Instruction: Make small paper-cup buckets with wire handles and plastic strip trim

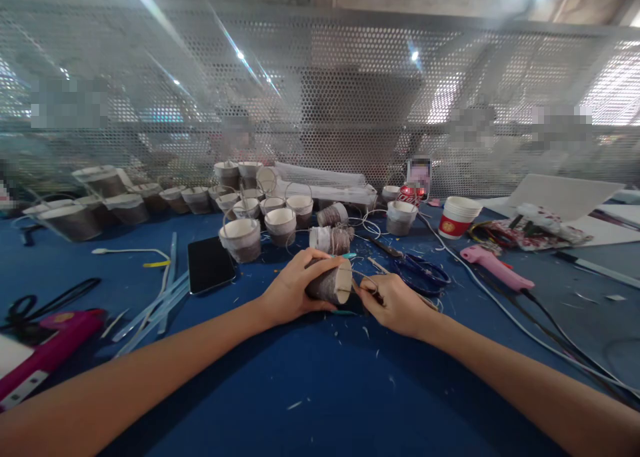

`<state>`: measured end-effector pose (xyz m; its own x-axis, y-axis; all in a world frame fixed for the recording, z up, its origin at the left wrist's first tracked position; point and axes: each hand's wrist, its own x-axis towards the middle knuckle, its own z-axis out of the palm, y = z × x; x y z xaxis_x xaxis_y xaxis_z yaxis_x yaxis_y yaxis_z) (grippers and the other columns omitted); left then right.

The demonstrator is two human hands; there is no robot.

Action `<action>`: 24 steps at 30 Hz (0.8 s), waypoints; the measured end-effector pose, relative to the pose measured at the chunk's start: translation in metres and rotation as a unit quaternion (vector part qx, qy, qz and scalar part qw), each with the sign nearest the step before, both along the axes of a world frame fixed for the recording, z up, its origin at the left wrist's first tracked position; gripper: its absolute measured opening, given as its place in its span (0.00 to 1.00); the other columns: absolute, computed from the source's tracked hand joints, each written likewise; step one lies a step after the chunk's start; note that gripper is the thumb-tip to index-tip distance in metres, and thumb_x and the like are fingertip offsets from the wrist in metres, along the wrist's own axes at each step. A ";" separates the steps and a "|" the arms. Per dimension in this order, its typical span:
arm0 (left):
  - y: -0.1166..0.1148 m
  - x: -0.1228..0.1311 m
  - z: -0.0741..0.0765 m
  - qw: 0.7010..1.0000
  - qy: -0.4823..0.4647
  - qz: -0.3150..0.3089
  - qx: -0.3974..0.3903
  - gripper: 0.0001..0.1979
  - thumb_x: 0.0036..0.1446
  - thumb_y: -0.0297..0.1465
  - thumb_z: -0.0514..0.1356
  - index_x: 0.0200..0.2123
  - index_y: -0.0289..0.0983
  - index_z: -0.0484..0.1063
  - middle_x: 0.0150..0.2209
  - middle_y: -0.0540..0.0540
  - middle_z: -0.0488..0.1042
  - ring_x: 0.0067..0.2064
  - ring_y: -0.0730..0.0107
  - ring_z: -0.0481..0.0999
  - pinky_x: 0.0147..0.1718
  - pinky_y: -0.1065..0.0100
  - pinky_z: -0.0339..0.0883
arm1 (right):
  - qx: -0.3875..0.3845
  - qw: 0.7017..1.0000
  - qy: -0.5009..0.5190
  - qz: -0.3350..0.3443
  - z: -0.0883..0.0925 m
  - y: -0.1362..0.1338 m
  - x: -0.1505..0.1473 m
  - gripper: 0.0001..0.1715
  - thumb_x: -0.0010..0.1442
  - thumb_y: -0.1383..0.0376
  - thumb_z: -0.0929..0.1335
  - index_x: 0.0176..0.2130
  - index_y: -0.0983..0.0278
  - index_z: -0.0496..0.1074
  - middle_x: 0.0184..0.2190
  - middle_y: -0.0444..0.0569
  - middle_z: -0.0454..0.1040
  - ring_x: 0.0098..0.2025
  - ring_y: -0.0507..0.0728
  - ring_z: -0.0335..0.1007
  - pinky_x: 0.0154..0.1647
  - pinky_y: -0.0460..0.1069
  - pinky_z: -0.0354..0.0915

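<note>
My left hand [299, 287] is wrapped round a small paper cup [327, 285] covered in grey-brown cord. The cup lies tilted on its side, its pale end turned to the right. Close to that end, my right hand [395, 302] has its fingers pinched together on a thin cord [369, 280] that curves over to the cup. Part of the cord is hidden by the fingers. Just beyond my hands lie a cord-wrapped cup [333, 240] on its side and scissors [420, 272] with dark blue handles.
Several wrapped cups with handles [241, 239] stand at the back and left. A black phone [211, 265], clear glue sticks [155, 307] and a magenta glue gun [55, 350] are on the left. To the right are a pink glue gun [497, 268], cables and a red-white paper cup [457, 218].
</note>
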<state>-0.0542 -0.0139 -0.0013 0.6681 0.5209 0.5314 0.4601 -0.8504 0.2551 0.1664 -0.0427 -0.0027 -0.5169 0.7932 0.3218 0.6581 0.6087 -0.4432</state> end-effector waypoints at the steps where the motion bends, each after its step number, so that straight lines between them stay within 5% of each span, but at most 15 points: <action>1: 0.000 0.000 0.000 1.000 -0.002 0.000 -0.001 0.36 0.45 0.43 0.62 0.57 0.45 0.54 0.48 0.42 0.61 0.50 0.59 0.62 0.49 0.55 0.59 | 0.007 1.000 0.006 0.000 0.000 0.000 0.000 0.15 0.57 0.68 0.58 0.19 0.64 0.53 0.17 0.42 0.60 0.20 0.47 0.53 0.24 0.45 0.48; 24: 0.000 0.000 0.001 1.000 0.014 0.000 -0.018 0.35 0.46 0.43 0.62 0.57 0.46 0.54 0.48 0.42 0.61 0.50 0.60 0.61 0.50 0.56 0.59 | -0.016 0.999 0.027 0.010 -0.001 0.002 -0.001 0.15 0.52 0.70 0.60 0.18 0.63 0.49 0.15 0.39 0.54 0.19 0.46 0.48 0.21 0.44 0.45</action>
